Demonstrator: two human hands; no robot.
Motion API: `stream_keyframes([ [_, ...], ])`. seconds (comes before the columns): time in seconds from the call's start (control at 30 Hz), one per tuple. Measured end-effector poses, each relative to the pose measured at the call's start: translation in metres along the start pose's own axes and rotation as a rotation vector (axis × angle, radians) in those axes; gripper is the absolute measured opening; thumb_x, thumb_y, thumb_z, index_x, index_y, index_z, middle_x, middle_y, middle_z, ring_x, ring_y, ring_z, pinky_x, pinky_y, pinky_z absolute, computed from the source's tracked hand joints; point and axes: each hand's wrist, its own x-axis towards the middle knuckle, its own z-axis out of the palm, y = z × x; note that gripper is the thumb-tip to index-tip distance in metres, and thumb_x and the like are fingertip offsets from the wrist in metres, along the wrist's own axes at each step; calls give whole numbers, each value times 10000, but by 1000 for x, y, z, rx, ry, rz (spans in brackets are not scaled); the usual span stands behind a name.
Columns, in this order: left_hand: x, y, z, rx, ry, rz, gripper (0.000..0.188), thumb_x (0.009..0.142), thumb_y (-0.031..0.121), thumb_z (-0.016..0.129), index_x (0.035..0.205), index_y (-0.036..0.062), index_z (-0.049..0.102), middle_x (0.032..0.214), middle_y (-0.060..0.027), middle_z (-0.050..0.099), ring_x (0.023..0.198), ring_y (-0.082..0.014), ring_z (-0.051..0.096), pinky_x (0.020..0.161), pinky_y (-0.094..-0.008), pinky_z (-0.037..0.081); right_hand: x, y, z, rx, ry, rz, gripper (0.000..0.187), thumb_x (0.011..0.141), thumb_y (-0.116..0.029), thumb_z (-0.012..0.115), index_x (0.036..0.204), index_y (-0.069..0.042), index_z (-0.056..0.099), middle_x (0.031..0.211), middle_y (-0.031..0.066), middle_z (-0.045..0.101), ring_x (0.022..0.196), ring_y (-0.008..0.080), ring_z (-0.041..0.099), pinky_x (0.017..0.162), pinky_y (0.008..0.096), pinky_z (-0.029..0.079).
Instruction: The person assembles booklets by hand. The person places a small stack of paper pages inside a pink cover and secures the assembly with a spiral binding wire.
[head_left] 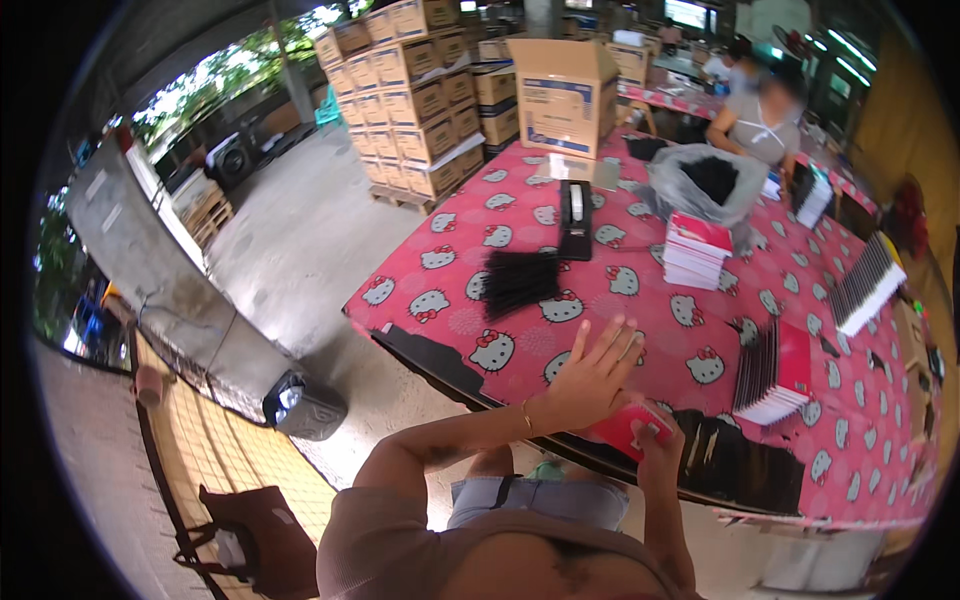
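Observation:
At the near edge of the pink table, my right hand (658, 452) is closed round a small flat red packet (622, 428), thumb on its top face. My left hand (600, 372) stretches over the table with its fingers straight and slightly apart. Its heel is by the packet; whether it touches it I cannot tell. Beyond my left hand lies a bundle of black bristly strips (520, 282). Behind that is a black tape dispenser (575, 220). A stack of red and white packets (697, 250) stands farther right.
Rows of packets with black strips (775, 375) and another row (868, 285) stand at the right. A clear plastic bag (705, 185) holds black material. An open carton (565, 105) sits at the far edge, near stacked cartons (405, 105). Another person (765, 120) works across the table.

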Motion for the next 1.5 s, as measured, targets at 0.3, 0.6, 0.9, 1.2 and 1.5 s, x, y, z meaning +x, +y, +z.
stream_keyframes([
  [0.3, 12, 11, 1, -84, -7, -2, 765, 962, 520, 489, 1514, 5, 361, 1594, -201, 311, 1497, -337, 262, 1145, -662, 144, 2, -5, -8, 152, 63, -43, 328, 878, -107, 748, 1176, 10, 676, 935, 7, 675, 813, 63, 593, 691, 207, 491],
  [0.6, 19, -23, 1, -244, -9, 143, 160, 893, 278, 702, 960, 134, 683, 881, -9, 676, 892, -193, 676, 1186, -605, 181, 20, 19, -35, -213, -64, -197, 276, 902, -100, 708, 1151, 18, 700, 971, 54, 689, 875, 120, 613, 803, 287, 510],
  [0.9, 5, -41, 24, -331, 26, 170, 239, 861, 309, 736, 983, 119, 660, 868, -17, 650, 832, -214, 649, 1152, -547, 273, 36, 24, -38, -376, -238, -125, 264, 886, -30, 735, 1149, -16, 713, 998, 17, 687, 920, 74, 592, 825, 238, 480],
  [1.2, -10, -50, 7, -381, -22, 40, 278, 899, 295, 701, 1093, 100, 662, 916, -39, 651, 906, -241, 649, 1075, -551, 365, 33, 9, -34, -317, -285, -107, 411, 855, -76, 760, 1254, -48, 668, 1195, 66, 680, 991, 119, 605, 887, 283, 484],
  [1.5, -11, -47, 18, -384, 101, 87, 212, 839, 224, 762, 1004, 111, 691, 900, -24, 647, 889, -223, 647, 1081, -540, 368, 42, -35, 2, -1043, -201, -683, 325, 802, -208, 779, 1097, -96, 704, 1063, 106, 710, 918, 311, 675, 851, 398, 525],
])
